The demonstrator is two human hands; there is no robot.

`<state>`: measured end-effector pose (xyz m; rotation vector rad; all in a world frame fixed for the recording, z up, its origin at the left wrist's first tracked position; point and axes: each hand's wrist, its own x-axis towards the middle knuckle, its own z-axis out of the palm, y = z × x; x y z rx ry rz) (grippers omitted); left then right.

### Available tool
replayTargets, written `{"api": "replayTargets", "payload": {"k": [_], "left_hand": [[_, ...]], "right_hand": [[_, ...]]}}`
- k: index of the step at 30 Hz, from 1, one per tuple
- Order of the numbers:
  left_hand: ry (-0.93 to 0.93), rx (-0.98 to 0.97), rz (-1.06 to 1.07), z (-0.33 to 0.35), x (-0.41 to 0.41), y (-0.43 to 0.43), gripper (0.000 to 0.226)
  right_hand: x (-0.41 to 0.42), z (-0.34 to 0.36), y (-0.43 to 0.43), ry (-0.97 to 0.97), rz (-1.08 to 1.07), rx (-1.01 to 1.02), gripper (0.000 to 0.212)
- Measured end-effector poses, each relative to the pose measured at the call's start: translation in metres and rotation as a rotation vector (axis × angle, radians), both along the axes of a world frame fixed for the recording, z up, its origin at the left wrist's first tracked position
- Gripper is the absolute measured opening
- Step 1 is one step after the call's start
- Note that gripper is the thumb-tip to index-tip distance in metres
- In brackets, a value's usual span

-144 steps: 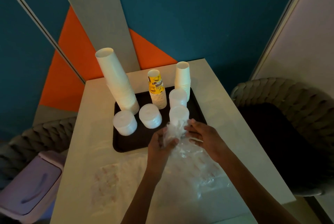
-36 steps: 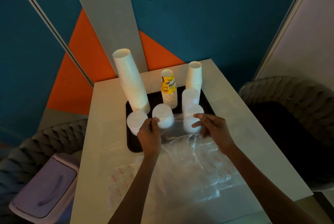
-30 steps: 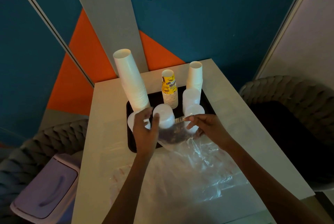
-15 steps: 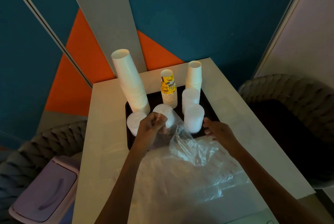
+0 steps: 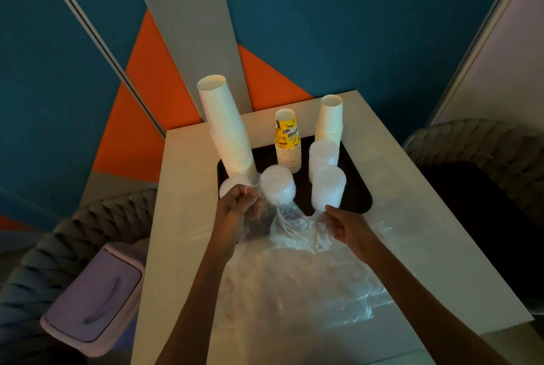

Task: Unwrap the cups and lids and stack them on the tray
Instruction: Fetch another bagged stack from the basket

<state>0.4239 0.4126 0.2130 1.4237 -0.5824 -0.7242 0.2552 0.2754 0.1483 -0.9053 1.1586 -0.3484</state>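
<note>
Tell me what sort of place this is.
Probably a cafe or lounge refreshment corner, though that is a guess: tall stacks of disposable cups stand on a black serving tray, woven armchairs flank the small table, and the wall is painted in bold teal and orange.

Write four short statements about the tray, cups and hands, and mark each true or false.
1. The tallest white cup stack stands at the left of the black tray. True.
2. The yellow printed cups lie on their side. False: they stand in a stack on the tray.
3. The left hand grips the clear plastic wrap. True.
4. The right hand rests flat on the tray. False: it pinches the wrap, in front of the tray.
</note>
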Motion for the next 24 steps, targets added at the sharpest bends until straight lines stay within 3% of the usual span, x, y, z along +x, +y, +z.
{"api": "replayTargets", "payload": {"k": [8,13,18,21,24], "left_hand": [[-0.321,0.165,0.23,-0.036,0.004,0.009,0.019],[-0.373,0.231,0.349,-0.052,0.004,0.011,0.019],[-0.316,0.32,0.438,-0.073,0.014,0.018,0.024],[-0.144,0.282,0.463,-0.074,0.012,0.018,0.022],[0.068,0.309,0.483,-0.078,0.013,0.019,0.028]], "right_hand": [[-0.001,0.002,0.009,-0.011,0.021,0.017,0.024],[-0.008,0.004,0.008,-0.026,-0.076,-0.028,0.021],[-0.02,0.004,0.003,-0.173,-0.209,0.023,0.032],[-0.022,0.006,0.005,-0.213,-0.007,0.042,0.047],[-0.022,0.001,0.011,-0.121,0.186,-0.017,0.037]]}}
